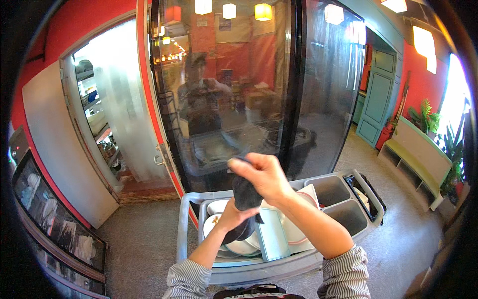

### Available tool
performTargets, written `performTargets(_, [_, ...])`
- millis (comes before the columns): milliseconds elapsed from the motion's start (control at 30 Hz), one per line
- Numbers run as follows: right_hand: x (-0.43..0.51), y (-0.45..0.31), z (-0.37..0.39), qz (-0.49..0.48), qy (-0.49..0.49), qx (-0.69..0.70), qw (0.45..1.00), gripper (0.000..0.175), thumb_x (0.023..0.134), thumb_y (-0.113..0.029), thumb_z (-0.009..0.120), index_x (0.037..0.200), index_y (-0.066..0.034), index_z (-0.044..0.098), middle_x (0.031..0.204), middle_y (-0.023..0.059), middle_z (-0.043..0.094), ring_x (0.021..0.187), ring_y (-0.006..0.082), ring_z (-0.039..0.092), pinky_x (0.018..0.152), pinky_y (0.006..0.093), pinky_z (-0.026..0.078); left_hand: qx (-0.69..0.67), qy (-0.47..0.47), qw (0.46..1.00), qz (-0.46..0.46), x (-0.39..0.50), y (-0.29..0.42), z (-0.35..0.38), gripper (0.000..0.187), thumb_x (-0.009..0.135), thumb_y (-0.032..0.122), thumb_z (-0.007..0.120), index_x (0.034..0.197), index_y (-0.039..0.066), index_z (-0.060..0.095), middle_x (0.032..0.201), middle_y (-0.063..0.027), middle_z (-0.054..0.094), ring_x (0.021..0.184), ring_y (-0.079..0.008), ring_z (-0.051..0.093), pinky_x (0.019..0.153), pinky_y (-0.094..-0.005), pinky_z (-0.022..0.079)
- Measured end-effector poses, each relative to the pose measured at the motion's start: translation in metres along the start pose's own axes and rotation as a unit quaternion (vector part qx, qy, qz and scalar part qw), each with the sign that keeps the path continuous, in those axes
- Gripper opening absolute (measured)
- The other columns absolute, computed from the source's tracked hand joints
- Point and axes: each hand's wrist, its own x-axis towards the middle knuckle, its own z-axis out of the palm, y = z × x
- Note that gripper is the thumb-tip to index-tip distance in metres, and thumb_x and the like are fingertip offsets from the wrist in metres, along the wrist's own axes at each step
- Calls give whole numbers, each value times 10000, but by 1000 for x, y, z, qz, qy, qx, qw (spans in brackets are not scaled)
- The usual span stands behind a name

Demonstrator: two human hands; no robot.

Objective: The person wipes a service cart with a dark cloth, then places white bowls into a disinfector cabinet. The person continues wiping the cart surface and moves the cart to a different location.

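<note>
A dark cloth is bunched upright between my two hands, above a grey utility cart. My left hand grips it low down, and part of the cloth hangs below that fist. Higher up, my right hand is closed around its top end, slightly blurred. Beneath the hands, a tub on the cart holds several white plates, some with coloured rims. A light-blue rectangular dish leans on them. Food scraps lie on a small white dish at the left. My forearms hide part of the stack.
Two grey bins sit at the cart's right, beside a black-lined holder at its end. Dark glass panels rise just behind the cart. A doorway with a plastic strip curtain is at left, a bench at right.
</note>
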Motion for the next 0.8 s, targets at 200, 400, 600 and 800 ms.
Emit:
performTargets(200, [-25, 44, -56, 58, 267, 282, 920, 317, 865, -358, 559, 780, -54, 587, 729, 26, 598, 653, 125, 566, 617, 277, 465, -287, 118, 948, -69, 7, -22, -31, 353, 669, -102, 597, 971, 78, 564, 943, -116, 623, 825, -231, 623, 755, -340, 511])
performTargets(400, [-101, 242, -12, 251, 107, 434, 859, 283, 869, -375, 534, 903, -94, 526, 777, 35, 551, 694, 165, 525, 621, 335, 460, -590, 116, 798, -31, 27, 7, 1, 366, 610, 89, 434, 928, -54, 543, 1037, -223, 557, 1083, -362, 496, 985, -465, 360])
performTargets(600, [-101, 226, -9, 290, 58, 602, 741, 705, 832, -600, 398, 1292, -65, 379, 1292, 131, 446, 1182, 273, 431, 1011, 440, 322, -597, 105, 791, -85, 0, 3, -5, 392, 631, 183, 437, 926, -40, 569, 934, -211, 598, 940, -368, 554, 907, -455, 420])
performTargets(800, [-126, 215, 26, 189, -189, 755, 598, 731, 821, -546, 458, 1336, -47, 312, 1341, 127, 389, 1268, 345, 296, 1003, 535, 307, -428, 95, 888, -136, -3, -13, -18, 525, 645, 187, 408, 1108, -28, 532, 930, -159, 608, 872, -272, 589, 844, -371, 461])
